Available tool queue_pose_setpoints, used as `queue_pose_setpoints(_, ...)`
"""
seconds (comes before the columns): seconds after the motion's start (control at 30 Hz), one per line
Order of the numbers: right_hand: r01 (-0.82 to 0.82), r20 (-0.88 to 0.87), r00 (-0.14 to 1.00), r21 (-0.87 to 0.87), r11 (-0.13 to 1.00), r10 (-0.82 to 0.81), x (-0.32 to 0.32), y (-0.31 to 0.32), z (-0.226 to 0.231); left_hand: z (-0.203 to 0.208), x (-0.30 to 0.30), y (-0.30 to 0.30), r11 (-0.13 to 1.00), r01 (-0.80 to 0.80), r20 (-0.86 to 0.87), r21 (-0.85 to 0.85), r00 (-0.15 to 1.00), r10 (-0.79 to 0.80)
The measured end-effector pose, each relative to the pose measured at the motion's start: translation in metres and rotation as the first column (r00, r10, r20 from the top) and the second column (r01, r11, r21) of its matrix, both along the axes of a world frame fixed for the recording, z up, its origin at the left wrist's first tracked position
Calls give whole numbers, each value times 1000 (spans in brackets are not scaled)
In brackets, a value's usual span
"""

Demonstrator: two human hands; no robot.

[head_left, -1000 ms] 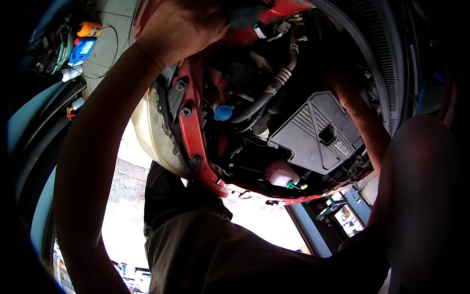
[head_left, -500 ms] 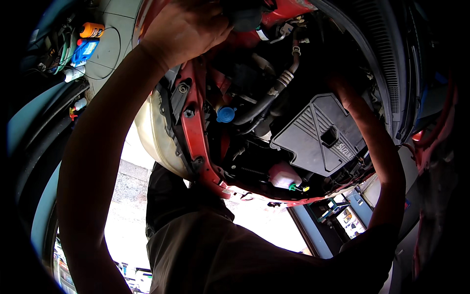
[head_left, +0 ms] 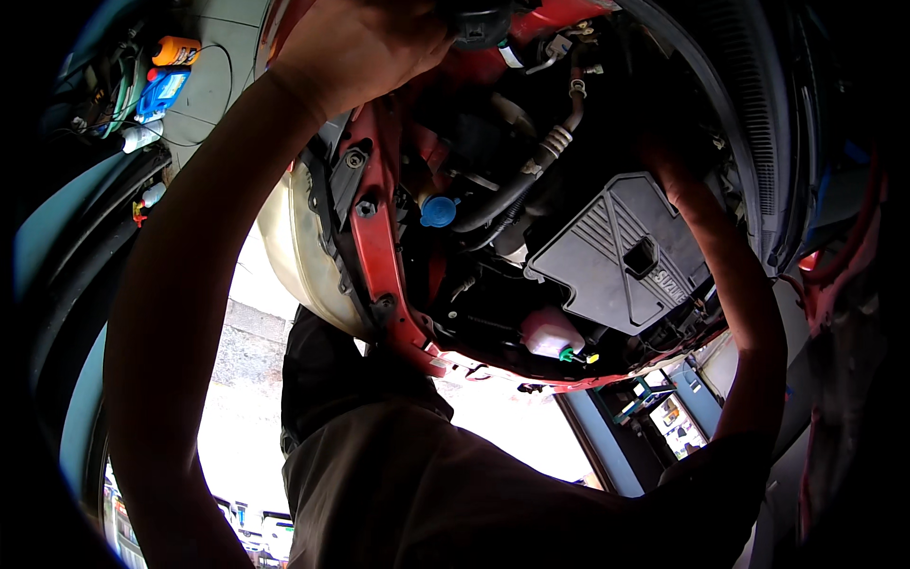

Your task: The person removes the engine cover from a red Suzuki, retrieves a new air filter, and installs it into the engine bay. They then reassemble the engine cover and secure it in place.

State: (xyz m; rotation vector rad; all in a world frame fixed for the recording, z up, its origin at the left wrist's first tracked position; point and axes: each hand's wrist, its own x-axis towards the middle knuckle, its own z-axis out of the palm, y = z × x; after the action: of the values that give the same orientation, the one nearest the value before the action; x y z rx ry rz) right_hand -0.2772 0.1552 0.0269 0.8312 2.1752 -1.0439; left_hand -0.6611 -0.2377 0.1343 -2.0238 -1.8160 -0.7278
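I lean over the open engine bay of a red car. My left hand (head_left: 365,47) is at the far left front corner, fingers curled and closed against a black rounded plastic part (head_left: 479,24); the upper frame edge cuts off some of the hand. My right arm reaches past the grey engine cover (head_left: 621,256) into deep shadow. Only the wrist end of my right hand (head_left: 661,163) shows faintly, and its fingers are hidden. Between the arms lie a black hose with a metal pipe (head_left: 550,152) and a blue cap (head_left: 439,211).
A red front crossmember (head_left: 379,247) and a headlamp (head_left: 303,247) border the bay near my left arm. A pink-filled reservoir (head_left: 552,334) sits at the near edge. Orange (head_left: 177,50) and blue bottles (head_left: 163,92) stand on the floor at left. A black cowl grille (head_left: 749,123) lies right.
The view has shifted slightly, so the engine parts sit a little higher. Both arms keep nearly the same pose, the left hand still at the black part and the right in shadow.
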Motion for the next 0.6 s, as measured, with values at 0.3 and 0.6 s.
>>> queue_pose_setpoints(0.3,-187,100,979,124,975,175,-11,-2,5,0,-1,5,999,26,-6,21,1000,-26)
queue_pose_setpoints(0.6,22,44,999,15,1000,-22,-25,-14,20,-9,-1,4,1000,16,28,24,999,-17)
